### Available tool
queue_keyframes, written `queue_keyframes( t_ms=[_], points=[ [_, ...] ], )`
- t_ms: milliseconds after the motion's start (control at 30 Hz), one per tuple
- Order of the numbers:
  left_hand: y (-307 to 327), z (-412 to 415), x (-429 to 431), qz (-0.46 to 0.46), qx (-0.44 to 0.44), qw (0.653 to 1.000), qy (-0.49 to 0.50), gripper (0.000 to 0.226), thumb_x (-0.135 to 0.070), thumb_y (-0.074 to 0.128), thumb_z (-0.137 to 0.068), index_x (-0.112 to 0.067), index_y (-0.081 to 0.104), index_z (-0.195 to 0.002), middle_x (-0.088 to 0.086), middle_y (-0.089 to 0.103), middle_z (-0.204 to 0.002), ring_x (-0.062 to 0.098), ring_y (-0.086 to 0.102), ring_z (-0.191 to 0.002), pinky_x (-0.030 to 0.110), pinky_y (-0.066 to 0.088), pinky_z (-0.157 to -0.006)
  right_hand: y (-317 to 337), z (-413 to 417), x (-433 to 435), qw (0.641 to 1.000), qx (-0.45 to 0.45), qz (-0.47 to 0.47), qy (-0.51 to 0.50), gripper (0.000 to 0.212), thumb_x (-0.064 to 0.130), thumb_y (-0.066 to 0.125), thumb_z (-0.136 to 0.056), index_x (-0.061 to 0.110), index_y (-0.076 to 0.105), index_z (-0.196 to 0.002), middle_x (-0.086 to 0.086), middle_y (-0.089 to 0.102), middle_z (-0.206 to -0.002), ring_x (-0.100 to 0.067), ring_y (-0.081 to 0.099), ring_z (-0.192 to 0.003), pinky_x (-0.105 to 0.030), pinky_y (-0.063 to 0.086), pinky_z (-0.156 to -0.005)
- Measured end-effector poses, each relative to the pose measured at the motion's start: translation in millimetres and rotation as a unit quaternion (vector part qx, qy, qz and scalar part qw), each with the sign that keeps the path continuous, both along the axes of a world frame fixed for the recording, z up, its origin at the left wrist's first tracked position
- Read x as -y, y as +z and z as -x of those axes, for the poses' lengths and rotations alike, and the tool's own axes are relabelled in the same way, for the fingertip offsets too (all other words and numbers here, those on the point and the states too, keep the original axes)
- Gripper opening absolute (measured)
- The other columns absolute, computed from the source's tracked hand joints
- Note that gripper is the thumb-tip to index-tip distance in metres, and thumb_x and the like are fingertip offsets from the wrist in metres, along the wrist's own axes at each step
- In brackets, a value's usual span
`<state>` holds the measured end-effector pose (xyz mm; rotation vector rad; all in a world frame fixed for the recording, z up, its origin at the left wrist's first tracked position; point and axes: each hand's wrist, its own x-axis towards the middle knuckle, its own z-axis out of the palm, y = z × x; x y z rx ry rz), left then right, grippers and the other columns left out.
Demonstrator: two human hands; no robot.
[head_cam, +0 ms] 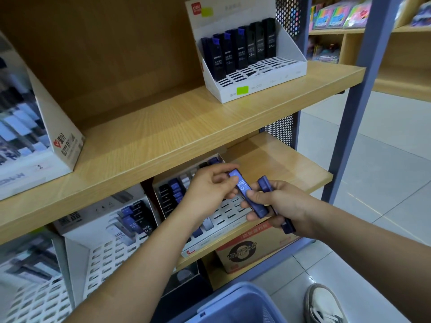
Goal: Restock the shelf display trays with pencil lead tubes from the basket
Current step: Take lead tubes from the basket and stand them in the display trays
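Blue and slot-walled, the basket point(235, 304) sits lowest in the head view, under both forearms, with a pale shoe point(324, 304) just right of it beneath the right forearm

Above them, the left hand point(207, 190) pinches the upper end of a blue pencil lead tube point(245, 190) marked HB 0.7 between thumb and fingertips. The right hand point(279, 206) grasps the lower half of that same tube, thumb laid across its front. The tube thus bridges the two hands, tilted with its top toward the left hand. The right hand also grasps a spare tube point(264, 184), dark blue, poking out above the knuckles and below the heel of the hand. Whether more than one is held there I cannot tell

Just behind and beneath both hands, a white display tray point(227, 209) lies on the lower shelf point(279, 159). Dark and blue tubes stand in its rows beyond the left hand, and open slots show under the right hand's fingers. Left of the left forearm stands a second tray point(100, 257) with a few HB tubes point(137, 220). Well above both hands, on the upper shelf point(163, 136), a top tray point(256, 75) carries a row of 0.5 tubes point(245, 50). Far out to the left of the left hand stands another white carton point(63, 145). Below the right hand, under the lower shelf, sits a cardboard box point(251, 250)
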<state>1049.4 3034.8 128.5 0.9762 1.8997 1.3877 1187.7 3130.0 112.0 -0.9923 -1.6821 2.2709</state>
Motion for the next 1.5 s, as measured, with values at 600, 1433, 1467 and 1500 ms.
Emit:
queue_keyframes(
  t_ms=[600,1433,1467,1500],
  points=[
    [8.5,26.8,-9.1,0.13,-0.333,0.929,0.093,0.029,-0.028,0.053,-0.097,-0.026,0.062,-0.124,-0.004,0.068,-0.115,0.014,0.063,-0.095,0.024,0.049,-0.083,-7.8,8.8,-5.6,0.987,0.068,0.045,-0.138,0.033,0.034,0.04,-0.101,0.008,0.057,-0.113,-0.007,0.055,-0.074,-0.014,0.034,-0.051,-0.021,0.022,-0.041],
    [0.3,38.9,-34.7,0.195,-0.37,0.905,0.078,0.012,-0.025,0.061,-0.091,-0.022,0.07,-0.099,-0.001,0.071,-0.099,0.018,0.065,-0.089,0.035,0.055,-0.082,-2.9,1.8,-6.5,0.992,-0.025,0.041,-0.117,0.025,0.021,0.055,-0.099,0.001,0.061,-0.112,-0.012,0.06,-0.086,-0.02,0.06,-0.07,-0.024,0.053,-0.051],
    [0.4,37.8,-34.3,0.193,-0.379,0.902,0.075,0.013,-0.024,0.061,-0.091,-0.021,0.072,-0.099,-0.001,0.071,-0.101,0.018,0.065,-0.09,0.034,0.055,-0.083,-2.9,1.6,-7.0,0.991,-0.033,0.054,-0.117,0.028,0.018,0.058,-0.098,-0.002,0.059,-0.117,-0.014,0.063,-0.087,-0.021,0.064,-0.069,-0.024,0.055,-0.051],
    [0.9,36.7,-33.7,0.191,-0.387,0.899,0.074,0.015,-0.024,0.061,-0.091,-0.02,0.072,-0.1,-0.001,0.071,-0.103,0.018,0.066,-0.091,0.033,0.055,-0.084,-2.2,1.6,-7.1,0.99,-0.041,0.066,-0.121,0.031,0.015,0.06,-0.096,-0.003,0.057,-0.12,-0.016,0.066,-0.088,-0.021,0.068,-0.067,-0.024,0.055,-0.052]
  ],
)
